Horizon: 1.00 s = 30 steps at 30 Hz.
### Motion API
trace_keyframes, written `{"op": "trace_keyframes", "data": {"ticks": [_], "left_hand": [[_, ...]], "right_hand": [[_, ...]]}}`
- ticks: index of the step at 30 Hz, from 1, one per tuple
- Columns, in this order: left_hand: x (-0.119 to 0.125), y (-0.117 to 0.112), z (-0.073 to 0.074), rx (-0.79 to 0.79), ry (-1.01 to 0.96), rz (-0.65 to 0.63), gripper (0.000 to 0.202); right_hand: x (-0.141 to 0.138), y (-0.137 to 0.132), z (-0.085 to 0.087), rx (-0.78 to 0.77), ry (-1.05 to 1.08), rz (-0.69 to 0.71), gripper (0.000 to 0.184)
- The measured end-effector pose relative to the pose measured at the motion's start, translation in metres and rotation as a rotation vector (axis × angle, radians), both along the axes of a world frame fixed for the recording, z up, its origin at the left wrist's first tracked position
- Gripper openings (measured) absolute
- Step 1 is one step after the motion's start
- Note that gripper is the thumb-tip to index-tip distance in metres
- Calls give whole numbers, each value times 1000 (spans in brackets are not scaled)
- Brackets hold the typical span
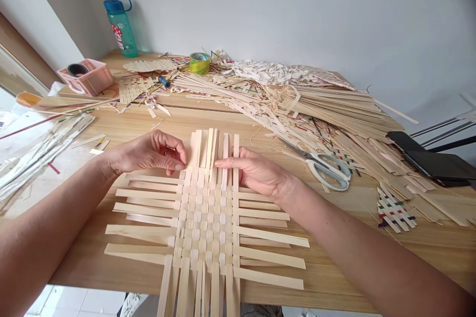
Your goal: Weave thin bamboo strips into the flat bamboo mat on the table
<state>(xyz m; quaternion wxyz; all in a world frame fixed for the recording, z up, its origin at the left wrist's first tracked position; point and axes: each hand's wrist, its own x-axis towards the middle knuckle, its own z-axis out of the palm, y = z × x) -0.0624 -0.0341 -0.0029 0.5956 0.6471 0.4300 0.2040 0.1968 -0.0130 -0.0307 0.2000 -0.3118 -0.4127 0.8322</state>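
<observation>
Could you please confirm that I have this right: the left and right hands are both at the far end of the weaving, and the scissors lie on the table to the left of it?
Not quite: the head view shows the scissors on the table to the right of the weaving. The left hand and right hand are indeed both at its far end.

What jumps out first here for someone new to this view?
Probably the partly woven mat of pale strips at front centre, its loose ends fanning out, with the left hand and right hand at its far end. Then the messy pile of loose strips spreading along the wall. The teal water bottle at far left also stands out by colour.
</observation>
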Motion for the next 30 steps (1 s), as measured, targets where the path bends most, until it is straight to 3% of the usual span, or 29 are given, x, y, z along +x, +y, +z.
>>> {"op": "trace_keyframes", "data": {"ticks": [10,24,30], "left_hand": [[1,-2,4,0,-19,4,6],[4,-4,7,141,73,23,10],[4,-4,4,123,59,17,8]], "right_hand": [[-1,0,-1,-53,2,-16,22],[1,2,-6,31,67,37,22],[2,4,-9,31,43,26,27]]}}
